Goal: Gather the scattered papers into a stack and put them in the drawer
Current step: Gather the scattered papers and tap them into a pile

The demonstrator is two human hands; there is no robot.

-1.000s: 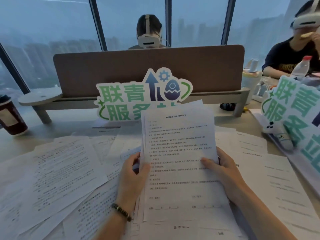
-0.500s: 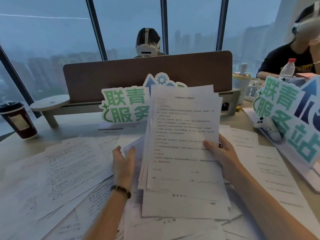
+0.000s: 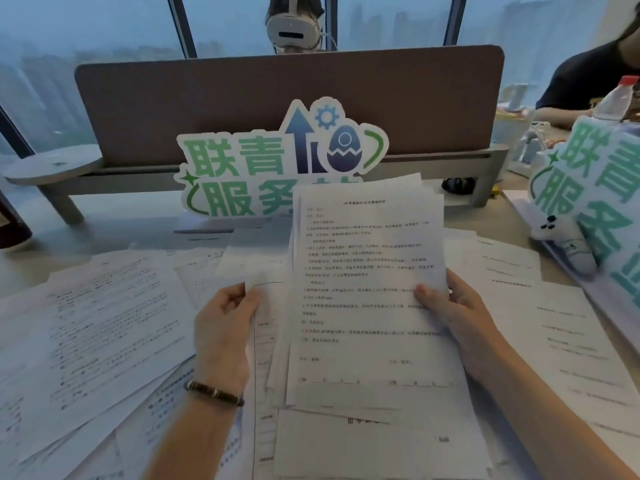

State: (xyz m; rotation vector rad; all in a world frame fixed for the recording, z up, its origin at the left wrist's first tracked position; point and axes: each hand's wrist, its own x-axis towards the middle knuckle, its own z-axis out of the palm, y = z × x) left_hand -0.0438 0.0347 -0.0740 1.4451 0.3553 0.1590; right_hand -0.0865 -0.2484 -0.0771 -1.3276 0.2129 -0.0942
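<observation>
Right hand (image 3: 460, 317): grips the right edge of a sheaf of printed sheets (image 3: 367, 296), thumb laid across the front page, fingers hidden behind. The sheaf stands tilted up off the desk, its lower edge resting among the papers below, its top corner overlapping the sign behind it.

Left hand (image 3: 221, 327): fingers curled, pinching the near corner of a separate loose sheet (image 3: 256, 265) just left of the sheaf. A dark beaded bracelet (image 3: 214, 393) circles the wrist.

Scattered papers (image 3: 104, 327): printed pages spread in overlapping layers over the near desk (image 3: 114, 216), left, right and beneath both hands. No drawer appears in view.

Standing sign (image 3: 277, 161): white cut-out board with green characters, a blue arrow, a gear and an egg, upright at the far centre, in front of a brown desk divider (image 3: 277, 91).

Second sign (image 3: 595, 188): similar lettering, leaning at the right edge, with a small white plush toy (image 3: 561, 237) against it.

Plastic bottle (image 3: 614, 102): red cap, far right.

Person wearing a white headset (image 3: 294, 29): seated beyond the divider. Another person's dark sleeve (image 3: 581, 81) shows at the far right.
</observation>
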